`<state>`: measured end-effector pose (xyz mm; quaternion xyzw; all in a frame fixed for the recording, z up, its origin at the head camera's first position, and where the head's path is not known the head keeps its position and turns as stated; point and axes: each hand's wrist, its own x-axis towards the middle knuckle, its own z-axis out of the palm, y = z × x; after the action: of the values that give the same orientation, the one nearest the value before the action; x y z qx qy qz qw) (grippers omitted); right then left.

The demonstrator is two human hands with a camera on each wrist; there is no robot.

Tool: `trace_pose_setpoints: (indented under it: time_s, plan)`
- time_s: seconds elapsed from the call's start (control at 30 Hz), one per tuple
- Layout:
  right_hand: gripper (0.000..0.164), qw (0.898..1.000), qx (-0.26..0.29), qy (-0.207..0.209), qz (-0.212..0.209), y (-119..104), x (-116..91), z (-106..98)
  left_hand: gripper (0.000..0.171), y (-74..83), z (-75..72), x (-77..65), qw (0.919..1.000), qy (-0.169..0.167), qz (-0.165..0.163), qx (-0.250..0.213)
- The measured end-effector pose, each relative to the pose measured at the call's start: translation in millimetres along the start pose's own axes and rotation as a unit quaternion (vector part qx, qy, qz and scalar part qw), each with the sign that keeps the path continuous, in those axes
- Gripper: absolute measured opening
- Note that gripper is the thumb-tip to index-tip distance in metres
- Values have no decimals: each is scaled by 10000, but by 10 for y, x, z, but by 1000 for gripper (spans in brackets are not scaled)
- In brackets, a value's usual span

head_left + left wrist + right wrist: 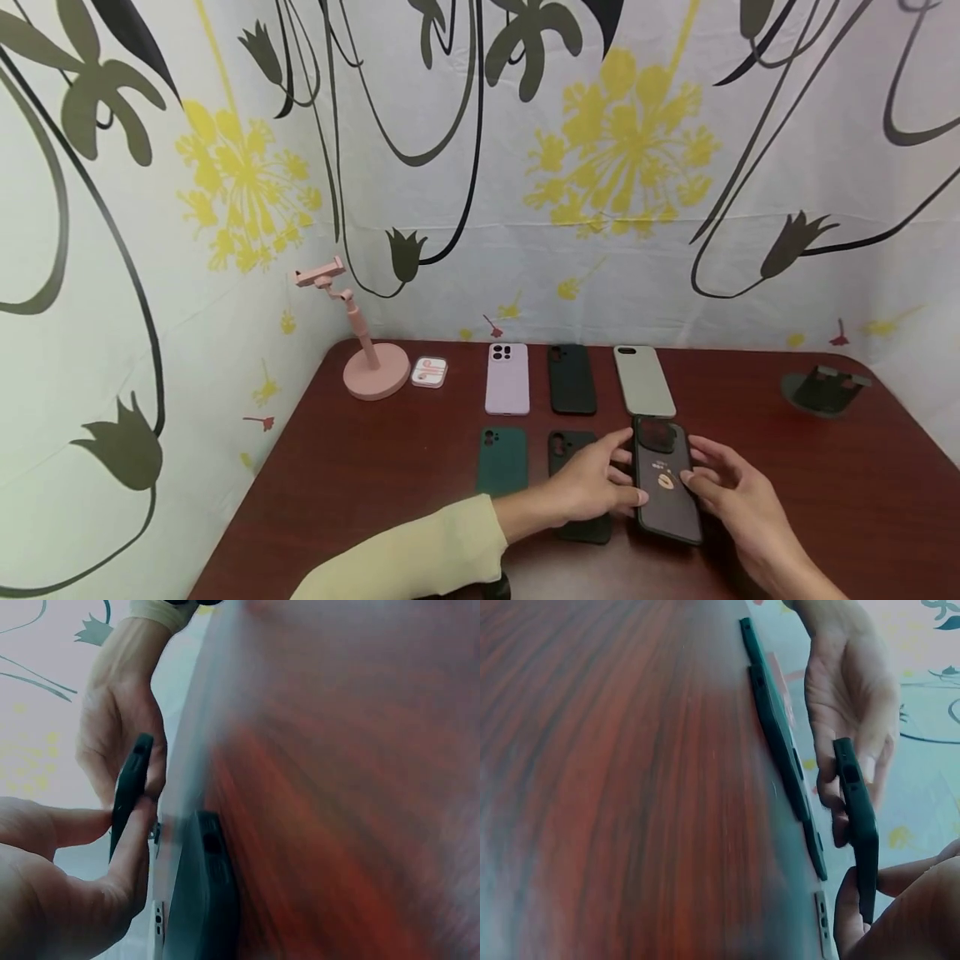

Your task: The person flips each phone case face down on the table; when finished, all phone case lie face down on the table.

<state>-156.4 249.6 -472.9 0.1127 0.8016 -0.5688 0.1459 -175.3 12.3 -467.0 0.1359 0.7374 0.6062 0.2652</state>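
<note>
Above the table's right half, a black phone case [665,487] with a smoky back, a dark camera panel and a small gold emblem is held between both hands. My left hand [585,485] pinches its left edge, thumb on the near face. On the opposite edge, my right hand [742,493] grips it with thumb and fingers. Seen edge-on in the right wrist view, the case [857,817] is lifted off the tabletop. Beneath my left forearm and hand lies a dark phone case [588,531], partly hidden.
At the back, lavender [507,379], black [572,379] and pale grey [645,381] cases form a row. A teal case [502,460] lies nearer. Boxed earphones [429,372] and a pink phone stand [377,373] are at left; a dark stand [825,390] is far right.
</note>
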Motion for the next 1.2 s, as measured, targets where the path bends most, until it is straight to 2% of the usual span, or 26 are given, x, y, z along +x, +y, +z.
trace_pose_setpoints:
  time_s: [0.23, 0.47, 0.63, 0.8, 0.97, 1.2]
  plan:
    - [81, 9995, -247, -171, -104, 31, 37, -116, 82, 21, 32, 89, 9950, -137, -72, 982]
    - [76, 9978, -559, -241, -267, 65, 90, -190, 80, 38, 133, 153, 9846, 118, 25, 1744]
    - [74, 9923, -1128, -179, -483, 72, 117, -233, 80, 72, 199, 187, 9678, 357, 52, 2492]
    - [72, 9817, -1759, -28, -728, 62, 144, -221, 78, 112, 218, 203, 9555, 442, -48, 2918]
    - [71, 9791, -1877, -70, -779, 66, 168, -210, 79, 146, 235, 206, 9445, 454, -151, 3251]
    - [69, 9709, -2150, -45, -1053, 73, 179, -187, 89, 127, 291, 241, 9229, 572, -289, 3797]
